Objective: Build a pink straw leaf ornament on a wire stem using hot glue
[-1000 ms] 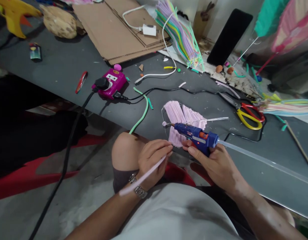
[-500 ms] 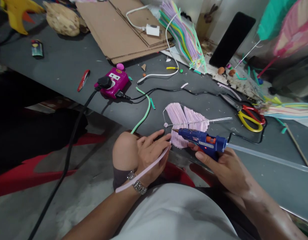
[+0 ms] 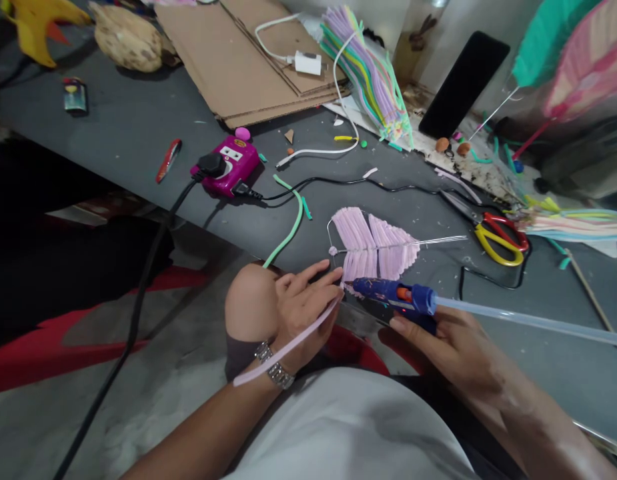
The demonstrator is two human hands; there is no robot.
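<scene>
My right hand (image 3: 455, 347) is wrapped round a blue glue gun (image 3: 391, 291) with a long clear glue stick (image 3: 518, 319) out of its back. The gun's nozzle is close to the fingertips of my left hand (image 3: 304, 310), at the near edge of a lilac leaf shape (image 3: 395, 233). Between my left fingers I pinch one end of a pale pink pipe cleaner (image 3: 288, 347), whose length trails back over my watch (image 3: 274, 363). Thin wires form the leaf's centre line and outline on the left, and extend past its right tip.
Scissors (image 3: 498, 247) lie right of the leaf. A magenta power socket block (image 3: 231, 167) with black cords and a green pipe cleaner (image 3: 293, 230) are to the left. Behind are cardboard (image 3: 253, 73), a pipe cleaner bundle (image 3: 368, 73) and a black phone (image 3: 463, 83).
My right hand has brought the glue gun down towards me and slightly left, uncovering more of the leaf; its nozzle is now at the leaf's near edge. My left hand has stayed in place.
</scene>
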